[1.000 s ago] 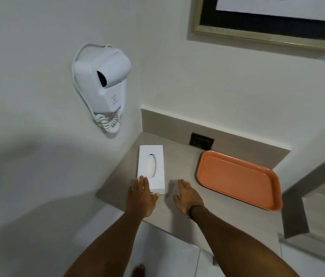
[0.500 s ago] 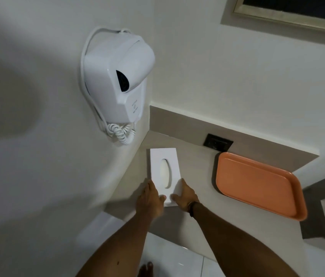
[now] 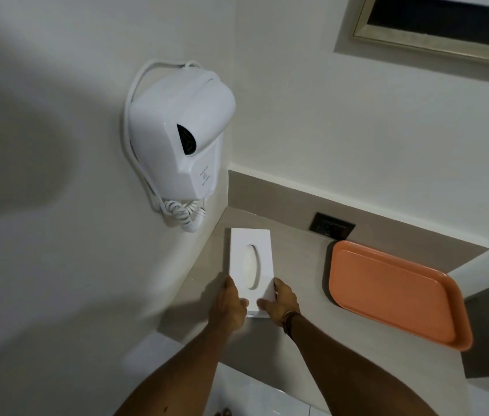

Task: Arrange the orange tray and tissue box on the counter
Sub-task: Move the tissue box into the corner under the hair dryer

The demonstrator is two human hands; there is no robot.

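Observation:
A white tissue box (image 3: pixel 250 259) with an oval slot lies lengthwise on the beige counter (image 3: pixel 300 298), close to the left wall. My left hand (image 3: pixel 228 307) clasps its near left corner and my right hand (image 3: pixel 279 301) clasps its near right corner, thumbs against the near end. The orange tray (image 3: pixel 393 292) rests flat and bare on the counter to the right of the box, a clear gap between them.
A white wall-mounted hair dryer (image 3: pixel 180 145) with a coiled cord hangs on the left wall above the box. A black socket (image 3: pixel 332 229) sits in the low backsplash behind the tray. A framed picture (image 3: pixel 435 25) hangs at the upper right.
My hands went from resting flat on the counter at the box's near end to gripping its two near corners. The view has come closer to the counter and wall.

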